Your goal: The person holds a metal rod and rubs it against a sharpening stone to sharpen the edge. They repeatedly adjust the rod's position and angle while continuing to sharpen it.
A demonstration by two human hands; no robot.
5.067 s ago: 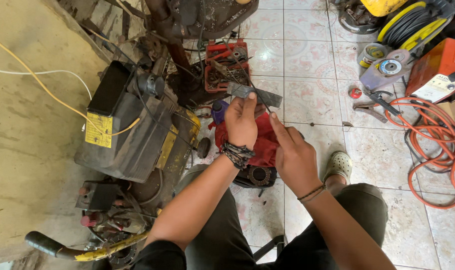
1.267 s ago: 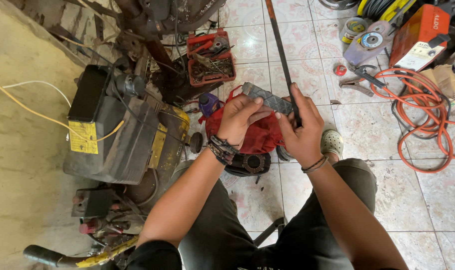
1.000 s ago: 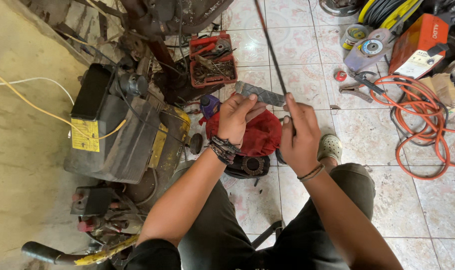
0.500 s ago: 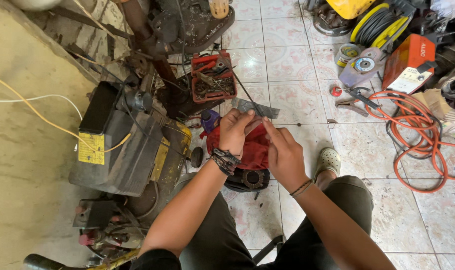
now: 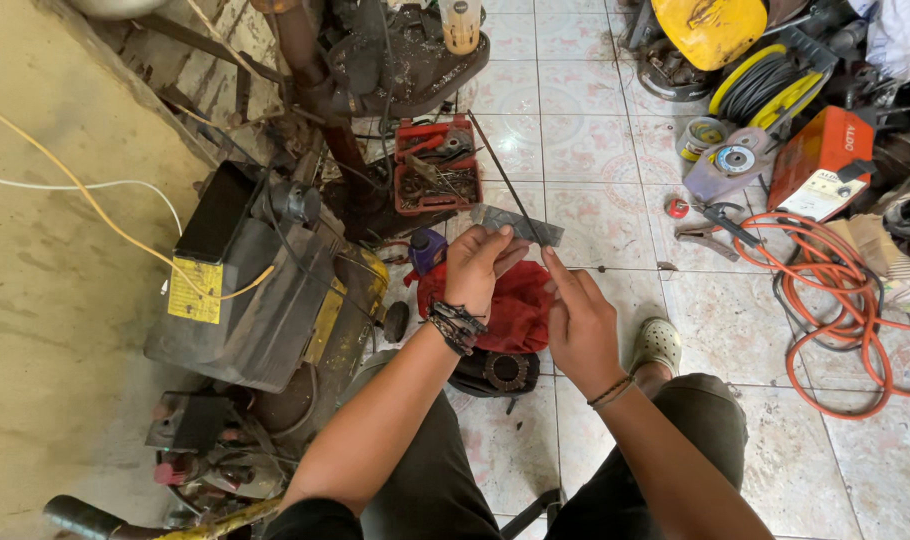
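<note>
While the left hand still pinches the grey strip, the right hand has let go, open

A pale tiled floor carries everything: a red parts tray up top, an orange hose (loosely coiled) at the right, an orange box beside grey grinding discs, and a grimy dark machine at the left.

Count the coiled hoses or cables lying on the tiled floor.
2. An orange hose lies in loose loops at right, beyond the right hand. A black cable coil with yellow edging sits at top right. The clutter may hide others.
</note>
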